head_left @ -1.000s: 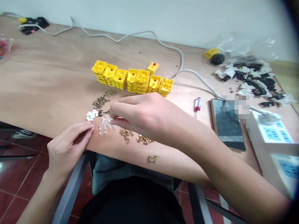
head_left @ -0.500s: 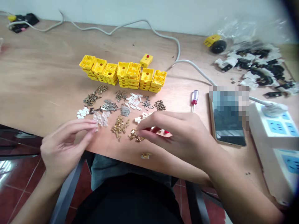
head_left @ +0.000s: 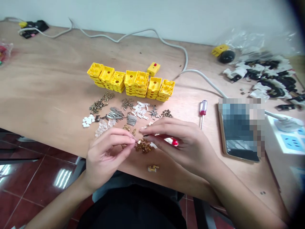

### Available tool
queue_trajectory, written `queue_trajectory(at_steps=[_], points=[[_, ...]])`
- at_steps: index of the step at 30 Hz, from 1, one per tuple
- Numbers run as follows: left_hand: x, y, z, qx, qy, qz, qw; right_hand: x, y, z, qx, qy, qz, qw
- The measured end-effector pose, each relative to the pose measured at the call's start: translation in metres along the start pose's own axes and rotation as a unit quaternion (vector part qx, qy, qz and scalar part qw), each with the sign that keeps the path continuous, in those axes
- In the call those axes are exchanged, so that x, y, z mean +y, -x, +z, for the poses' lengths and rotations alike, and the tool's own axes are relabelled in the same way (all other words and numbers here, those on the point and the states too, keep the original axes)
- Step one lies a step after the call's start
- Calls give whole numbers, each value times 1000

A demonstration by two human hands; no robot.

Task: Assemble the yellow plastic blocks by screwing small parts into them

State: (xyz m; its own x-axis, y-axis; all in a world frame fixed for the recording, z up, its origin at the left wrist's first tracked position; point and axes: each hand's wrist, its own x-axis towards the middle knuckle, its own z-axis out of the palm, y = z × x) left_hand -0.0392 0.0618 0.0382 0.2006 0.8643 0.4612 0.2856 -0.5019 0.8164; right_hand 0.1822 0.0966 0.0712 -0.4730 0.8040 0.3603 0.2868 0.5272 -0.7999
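My left hand (head_left: 108, 156) is pinched closed beside the brass parts (head_left: 144, 147); what its fingertips hold is too small to name. Facing it from the right, my right hand (head_left: 181, 140) pinches something small and dark that I cannot make out. Clear plastic pieces (head_left: 104, 127) lie behind my left hand, with white pieces (head_left: 88, 121) further left. Behind both hands are grey metal strips (head_left: 131, 119), white flat links (head_left: 141, 110) and small screws (head_left: 166, 113). A small brass-and-clear assembly (head_left: 152, 168) rests near the table's front edge.
Stacked yellow housings (head_left: 135, 84) stand in a row behind the parts. To the right lie a screwdriver (head_left: 202, 111), a phone (head_left: 238, 136) and a white power strip (head_left: 288, 136). Black and white parts (head_left: 269, 76) are heaped at the back right. A grey cable (head_left: 171, 44) crosses behind.
My left hand has moved right, from the clear pieces to the brass parts, close to my right hand. A dark bit now shows at my right fingertips. The view has shifted slightly.
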Motion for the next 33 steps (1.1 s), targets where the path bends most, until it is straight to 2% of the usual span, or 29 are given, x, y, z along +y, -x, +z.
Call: queue_trajectory(at_steps=[5,10,14,19,33], points=[[-1,1,-1,-22,4,5,1000,1,1,7,3,-5,51,999],[-2,1,-2,-37,18,19,999,4,3,9,-1,-55,76,996],[-3,1,-3,-31,25,22,999,4,2,8,-33,-72,28,996],[-3,1,-3,-34,30,18,999,4,0,10,-30,-71,-45,996],[-5,2,-6,-74,62,38,995,10,2,15,-44,-64,-34,996]])
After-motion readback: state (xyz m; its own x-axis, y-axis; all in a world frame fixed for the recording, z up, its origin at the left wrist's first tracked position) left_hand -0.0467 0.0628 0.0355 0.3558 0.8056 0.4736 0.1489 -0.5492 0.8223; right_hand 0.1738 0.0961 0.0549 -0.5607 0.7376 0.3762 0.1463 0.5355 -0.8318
